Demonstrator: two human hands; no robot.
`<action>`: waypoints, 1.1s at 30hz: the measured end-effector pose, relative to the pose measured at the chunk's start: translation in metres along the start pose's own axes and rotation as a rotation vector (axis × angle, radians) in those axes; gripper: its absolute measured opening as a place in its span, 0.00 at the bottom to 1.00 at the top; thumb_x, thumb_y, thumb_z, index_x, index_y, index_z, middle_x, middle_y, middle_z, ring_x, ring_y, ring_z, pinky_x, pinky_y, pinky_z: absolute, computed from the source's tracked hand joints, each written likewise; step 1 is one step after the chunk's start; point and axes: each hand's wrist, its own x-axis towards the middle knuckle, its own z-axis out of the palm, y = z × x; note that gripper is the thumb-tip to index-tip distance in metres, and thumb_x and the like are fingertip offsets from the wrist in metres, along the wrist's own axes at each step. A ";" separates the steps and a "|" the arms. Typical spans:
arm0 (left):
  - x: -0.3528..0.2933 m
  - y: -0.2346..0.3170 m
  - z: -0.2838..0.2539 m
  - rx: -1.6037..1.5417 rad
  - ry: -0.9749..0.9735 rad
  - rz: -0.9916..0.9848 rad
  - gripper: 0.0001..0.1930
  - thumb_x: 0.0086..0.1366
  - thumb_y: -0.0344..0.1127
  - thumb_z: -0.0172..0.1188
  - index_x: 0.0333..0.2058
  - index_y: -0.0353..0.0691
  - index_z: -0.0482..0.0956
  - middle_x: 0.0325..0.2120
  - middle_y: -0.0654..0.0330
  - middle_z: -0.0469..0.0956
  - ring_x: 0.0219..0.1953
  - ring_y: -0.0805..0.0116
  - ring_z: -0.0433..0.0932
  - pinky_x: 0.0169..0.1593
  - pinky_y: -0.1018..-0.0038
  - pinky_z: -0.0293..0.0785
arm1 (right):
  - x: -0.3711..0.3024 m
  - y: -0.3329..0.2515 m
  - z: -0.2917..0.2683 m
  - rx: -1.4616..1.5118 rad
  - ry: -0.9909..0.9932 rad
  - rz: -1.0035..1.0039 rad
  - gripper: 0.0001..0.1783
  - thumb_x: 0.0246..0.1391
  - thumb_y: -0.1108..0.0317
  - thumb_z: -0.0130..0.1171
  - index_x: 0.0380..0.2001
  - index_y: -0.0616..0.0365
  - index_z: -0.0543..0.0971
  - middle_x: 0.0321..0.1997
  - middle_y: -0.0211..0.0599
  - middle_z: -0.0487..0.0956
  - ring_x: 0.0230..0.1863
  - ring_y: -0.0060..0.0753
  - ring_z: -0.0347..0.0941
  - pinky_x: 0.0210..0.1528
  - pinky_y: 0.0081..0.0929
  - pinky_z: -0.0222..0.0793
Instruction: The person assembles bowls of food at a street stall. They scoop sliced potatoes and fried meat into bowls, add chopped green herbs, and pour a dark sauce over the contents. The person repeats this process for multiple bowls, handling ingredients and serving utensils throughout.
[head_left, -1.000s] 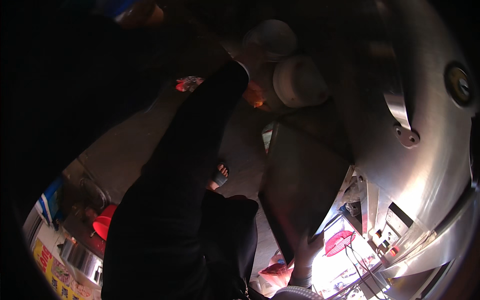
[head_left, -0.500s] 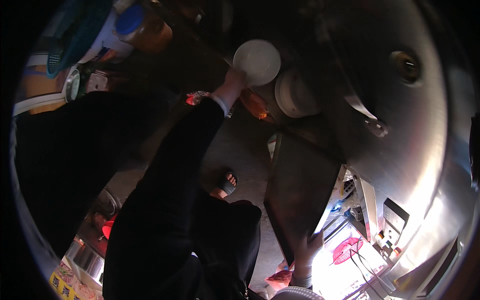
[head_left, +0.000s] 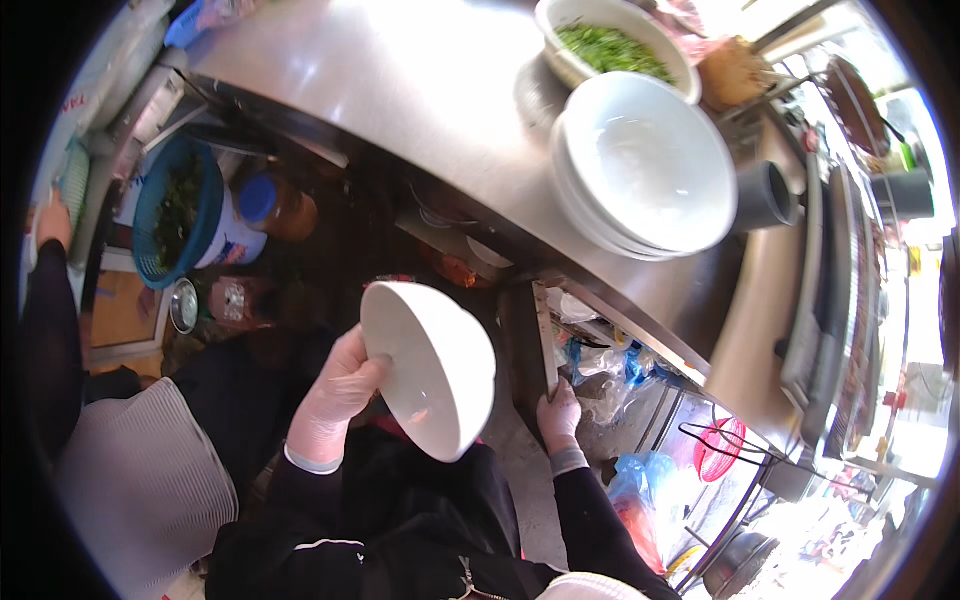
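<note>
A white bowl (head_left: 430,372), tilted on its side, is gripped at its rim by my left hand (head_left: 342,390), which wears a thin clear glove. My thumb rests against the bowl's wall and the other fingers are mostly hidden. To the right, my right hand (head_left: 560,415), also gloved, closes over the edge of a dark cabinet door (head_left: 524,345) that stands ajar beneath the counter. On the steel counter (head_left: 420,80) above sits a stack of white bowls (head_left: 650,160). Beside it a larger white bowl (head_left: 560,65) holds chopped greens (head_left: 615,50).
A co-worker's arm (head_left: 55,340) and pale woven hat (head_left: 150,490) occupy the left side. Near them stand a blue basket (head_left: 150,225) of greens and a blue-lidded jar (head_left: 285,208). A dark grey cup (head_left: 765,196) adjoins the stack; a pink plastic basket (head_left: 718,450) lies lower right.
My left hand has brought the white bowl up and closer, out of the dark space under the counter. The view has shifted to show the countertop. My right hand stays on the cabinet door.
</note>
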 end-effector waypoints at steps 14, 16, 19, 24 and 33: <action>0.141 0.197 0.196 0.663 -0.125 0.337 0.18 0.64 0.31 0.49 0.50 0.28 0.72 0.34 0.54 0.79 0.28 0.71 0.80 0.29 0.75 0.79 | -0.001 -0.017 0.003 -0.026 -0.123 0.109 0.20 0.52 0.60 0.62 0.45 0.56 0.71 0.43 0.48 0.78 0.44 0.54 0.79 0.45 0.48 0.76; 0.148 0.199 0.197 0.719 -0.120 0.280 0.17 0.64 0.31 0.49 0.49 0.28 0.73 0.32 0.54 0.79 0.26 0.71 0.81 0.27 0.76 0.79 | -0.001 -0.016 0.005 -0.012 -0.120 0.105 0.20 0.52 0.60 0.62 0.46 0.56 0.71 0.43 0.48 0.78 0.44 0.54 0.79 0.45 0.48 0.76; 0.150 0.199 0.190 0.791 -0.104 0.213 0.16 0.65 0.29 0.49 0.49 0.29 0.73 0.31 0.54 0.79 0.26 0.71 0.81 0.29 0.77 0.80 | -0.002 -0.020 0.000 -0.012 -0.103 0.094 0.21 0.52 0.61 0.61 0.47 0.57 0.72 0.43 0.49 0.78 0.44 0.54 0.79 0.46 0.47 0.76; 0.142 0.168 0.164 0.611 0.021 0.401 0.19 0.72 0.34 0.52 0.58 0.32 0.67 0.33 0.58 0.76 0.25 0.73 0.79 0.29 0.77 0.77 | 0.003 -0.017 -0.002 -0.003 -0.156 0.104 0.28 0.51 0.63 0.61 0.55 0.60 0.70 0.45 0.50 0.79 0.46 0.54 0.78 0.48 0.47 0.75; 0.192 -0.037 -0.156 0.534 0.617 0.026 0.19 0.59 0.31 0.54 0.49 0.32 0.72 0.37 0.53 0.76 0.34 0.65 0.78 0.37 0.71 0.77 | -0.014 -0.008 -0.001 -0.065 -0.168 -0.009 0.32 0.52 0.57 0.63 0.55 0.66 0.67 0.42 0.57 0.79 0.43 0.61 0.77 0.45 0.51 0.73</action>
